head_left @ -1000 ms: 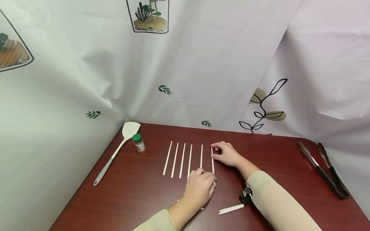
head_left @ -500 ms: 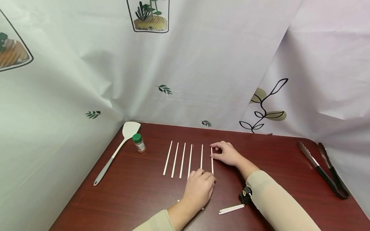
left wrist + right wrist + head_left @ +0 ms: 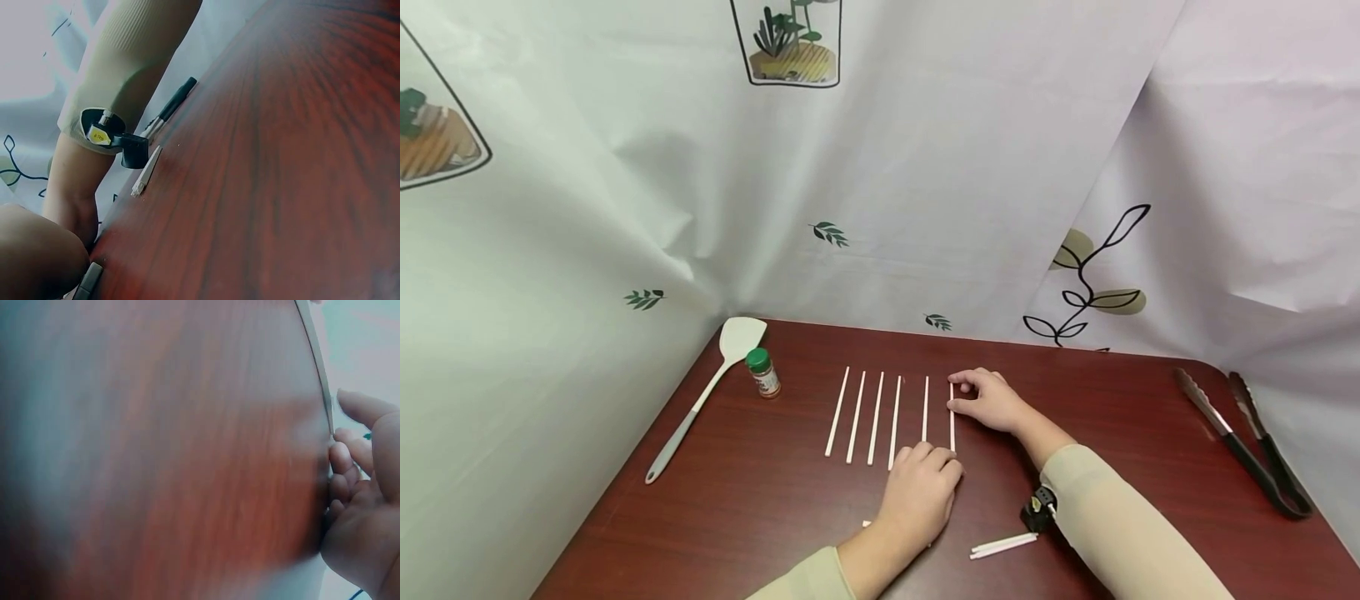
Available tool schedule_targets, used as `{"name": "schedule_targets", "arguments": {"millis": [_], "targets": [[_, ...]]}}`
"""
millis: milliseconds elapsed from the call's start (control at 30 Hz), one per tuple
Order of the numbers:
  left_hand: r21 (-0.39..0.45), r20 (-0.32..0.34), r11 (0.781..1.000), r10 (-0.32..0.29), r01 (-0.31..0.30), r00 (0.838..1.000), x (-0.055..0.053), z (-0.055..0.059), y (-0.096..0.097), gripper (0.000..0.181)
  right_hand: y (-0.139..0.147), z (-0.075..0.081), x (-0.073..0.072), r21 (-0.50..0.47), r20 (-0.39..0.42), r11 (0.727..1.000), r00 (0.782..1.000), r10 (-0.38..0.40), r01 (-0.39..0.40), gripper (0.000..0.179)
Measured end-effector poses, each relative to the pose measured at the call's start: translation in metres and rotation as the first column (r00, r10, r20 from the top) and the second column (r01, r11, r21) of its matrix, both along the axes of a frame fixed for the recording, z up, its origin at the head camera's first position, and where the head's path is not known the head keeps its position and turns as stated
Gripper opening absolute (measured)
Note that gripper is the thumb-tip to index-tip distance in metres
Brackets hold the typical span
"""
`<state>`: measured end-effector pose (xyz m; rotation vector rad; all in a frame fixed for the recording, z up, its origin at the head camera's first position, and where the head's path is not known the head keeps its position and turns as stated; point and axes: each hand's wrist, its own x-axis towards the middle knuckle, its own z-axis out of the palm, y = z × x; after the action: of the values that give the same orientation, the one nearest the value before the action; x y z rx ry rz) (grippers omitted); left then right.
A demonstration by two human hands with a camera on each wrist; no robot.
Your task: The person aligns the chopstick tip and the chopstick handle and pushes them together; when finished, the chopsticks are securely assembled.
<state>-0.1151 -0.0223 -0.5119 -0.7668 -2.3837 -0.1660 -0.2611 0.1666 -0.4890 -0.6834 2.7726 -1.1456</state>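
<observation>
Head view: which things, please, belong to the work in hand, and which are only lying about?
Seem part of the work:
row of six white sticks
left hand, by the near end of the rightmost stick
right hand, at its far part
probably the loose sticks beside the right sleeve

Seem unrelated:
spatula
tongs
green-capped jar, standing

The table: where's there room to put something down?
There's bare table between the right hand and the tongs, and more between the spatula and the sticks, in front of the jar. The middle's crowded: sticks, the right hand and the left hand.
</observation>
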Motion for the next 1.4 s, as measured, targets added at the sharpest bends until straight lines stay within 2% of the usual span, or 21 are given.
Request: {"name": "schedule_targets", "arguments": {"millis": [133, 300, 433, 567, 733, 1000, 1100, 1200, 1300, 1400], "targets": [[0.042, -0.010, 0.999, -0.019, 0.019, 1.000, 0.001, -0.001, 0.002, 0.011, 0.006, 0.003, 0.002, -0.076, 0.101, 0.997, 0.995, 0.017, -0.009, 0.045], [0.047, -0.005, 0.999, -0.025, 0.025, 1.000, 0.005, -0.001, 0.002, 0.030, 0.018, 0.008, 0.009, -0.131, 0.214, 0.991, 0.977, 0.025, 0.003, 0.041], [0.050, 0.021, 0.998, -0.036, 0.035, 0.999, 0.006, 0.000, 0.001, 0.035, 0.027, 0.010, 0.016, -0.140, 0.229, 0.990, 0.972, 0.054, -0.022, 0.035], [0.090, 0.039, 0.991, -0.104, 0.100, 0.994, 0.009, 0.003, -0.002, 0.029, 0.034, 0.010, 0.025, -0.146, 0.228, 0.988, 0.970, 0.082, -0.049, 0.031], [0.107, 0.019, 0.980, -0.172, 0.169, 0.985, 0.014, 0.005, -0.004, 0.022, 0.041, 0.009, 0.040, -0.151, 0.221, 0.985, 0.969, 0.111, -0.078, 0.028], [0.091, 0.039, 0.974, -0.210, 0.206, 0.977, 0.016, 0.004, -0.017, 0.018, 0.050, 0.010, 0.066, -0.153, 0.233, 0.984, 0.964, 0.130, -0.096, 0.024], [0.114, 0.051, 0.971, -0.219, 0.212, 0.974, 0.018, 0.004, -0.027, 0.016, 0.051, 0.007, 0.077, -0.172, 0.223, 0.983, 0.969, 0.102, -0.063, 0.022], [0.143, 0.065, 0.964, -0.233, 0.222, 0.970, 0.019, 0.003, -0.038, 0.009, 0.049, 0.003, 0.089, -0.229, 0.211, 0.973, 0.977, 0.038, 0.011, 0.019], [0.166, 0.078, 0.958, -0.248, 0.233, 0.965, 0.021, 0.002, -0.048, 0.002, 0.047, -0.002, 0.101, -0.284, 0.190, 0.953, 0.980, -0.053, 0.107, 0.015], [0.184, 0.084, 0.952, -0.264, 0.245, 0.961, 0.023, 0.002, -0.055, 0.005, 0.047, -0.009, 0.115, -0.338, 0.125, 0.920, 0.979, -0.163, 0.197, 0.010]]}}
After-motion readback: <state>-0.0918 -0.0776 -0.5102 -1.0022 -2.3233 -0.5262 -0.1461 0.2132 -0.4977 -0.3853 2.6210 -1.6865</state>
